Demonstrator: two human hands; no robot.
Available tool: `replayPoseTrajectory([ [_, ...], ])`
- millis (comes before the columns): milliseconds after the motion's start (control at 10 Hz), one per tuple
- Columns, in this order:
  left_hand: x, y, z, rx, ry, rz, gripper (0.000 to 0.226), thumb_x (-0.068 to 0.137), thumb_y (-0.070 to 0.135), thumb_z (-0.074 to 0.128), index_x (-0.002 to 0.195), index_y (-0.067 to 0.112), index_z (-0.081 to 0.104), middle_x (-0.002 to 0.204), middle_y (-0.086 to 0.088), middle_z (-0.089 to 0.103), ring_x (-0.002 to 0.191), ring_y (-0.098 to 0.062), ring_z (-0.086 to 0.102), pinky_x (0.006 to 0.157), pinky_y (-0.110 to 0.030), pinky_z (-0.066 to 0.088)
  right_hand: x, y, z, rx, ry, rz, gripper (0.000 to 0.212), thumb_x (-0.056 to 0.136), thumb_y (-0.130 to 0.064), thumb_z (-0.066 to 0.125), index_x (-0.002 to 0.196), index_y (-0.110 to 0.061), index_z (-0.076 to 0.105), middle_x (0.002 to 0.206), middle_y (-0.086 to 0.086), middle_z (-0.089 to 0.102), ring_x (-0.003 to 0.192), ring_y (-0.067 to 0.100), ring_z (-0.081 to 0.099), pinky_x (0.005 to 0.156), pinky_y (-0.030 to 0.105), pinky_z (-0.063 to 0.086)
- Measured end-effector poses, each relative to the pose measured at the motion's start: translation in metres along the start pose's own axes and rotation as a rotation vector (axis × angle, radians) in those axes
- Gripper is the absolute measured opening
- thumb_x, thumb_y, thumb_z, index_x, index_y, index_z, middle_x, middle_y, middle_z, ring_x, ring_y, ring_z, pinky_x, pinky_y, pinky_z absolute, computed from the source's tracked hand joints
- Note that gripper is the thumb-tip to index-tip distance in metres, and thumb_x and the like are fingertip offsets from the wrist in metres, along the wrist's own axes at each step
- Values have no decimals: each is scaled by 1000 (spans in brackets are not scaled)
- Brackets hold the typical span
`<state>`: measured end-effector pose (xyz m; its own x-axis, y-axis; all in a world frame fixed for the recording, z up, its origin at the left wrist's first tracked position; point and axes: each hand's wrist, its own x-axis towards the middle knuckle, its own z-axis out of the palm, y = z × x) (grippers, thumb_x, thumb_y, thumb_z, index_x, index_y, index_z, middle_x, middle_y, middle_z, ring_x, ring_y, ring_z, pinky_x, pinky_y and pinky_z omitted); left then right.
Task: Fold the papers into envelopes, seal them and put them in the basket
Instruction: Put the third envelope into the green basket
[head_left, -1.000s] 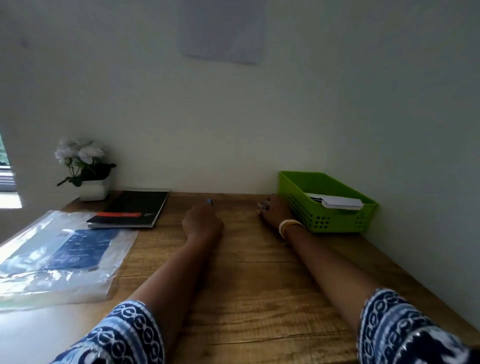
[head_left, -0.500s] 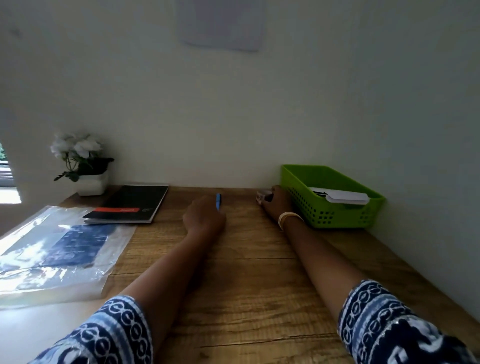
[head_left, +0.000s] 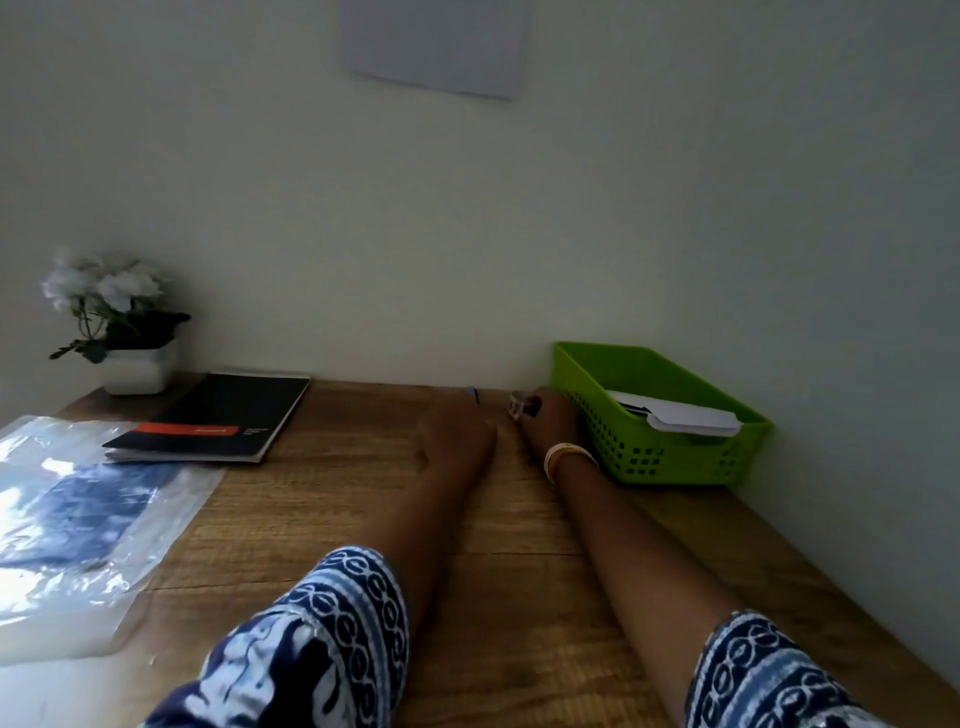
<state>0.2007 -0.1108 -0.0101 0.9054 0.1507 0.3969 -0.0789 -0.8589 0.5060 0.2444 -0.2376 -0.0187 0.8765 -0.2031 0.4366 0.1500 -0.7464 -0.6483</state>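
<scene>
A green basket (head_left: 675, 460) stands at the back right against the wall, with white folded envelopes (head_left: 685, 415) lying inside it. My left hand (head_left: 457, 434) is stretched to the back of the wooden table (head_left: 467, 545), its fingers curled round a blue pen (head_left: 474, 395) whose tip pokes out beyond the knuckles. My right hand (head_left: 553, 415), with a bangle on the wrist, lies just left of the basket. Its fingers are closed on a small tape roll (head_left: 519, 405). No loose sheet of paper shows on the table.
A black notebook with a red label (head_left: 218, 415) lies at the back left. A clear plastic sleeve holding a blue sheet (head_left: 78, 499) covers the left side. A white pot of flowers (head_left: 135, 369) sits in the back left corner. Walls close the table at back and right.
Both arms have stretched further toward the back wall. My right hand slid back and closed on the small roll beside the basket. The blue pen came into view at my left hand.
</scene>
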Motion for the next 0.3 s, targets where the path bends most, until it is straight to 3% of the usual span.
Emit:
replayPoseTrajectory([
  [100, 2, 1, 7, 9, 46, 36, 30, 83, 29, 55, 105, 11, 62, 105, -10, 66, 97, -27, 62, 81, -35, 52, 4, 1, 2, -21, 16, 0, 25, 82, -15, 70, 96, 6, 66, 102, 24, 67, 98, 34, 63, 77, 34, 46],
  [300, 0, -2, 4, 25, -31, 68, 43, 82, 48, 58, 103, 11, 61, 101, -8, 64, 98, -25, 61, 78, -33, 47, 5, 0, 2, -60, -10, 18, 29, 84, -15, 66, 106, 4, 63, 114, 24, 63, 109, 35, 58, 85, 34, 43],
])
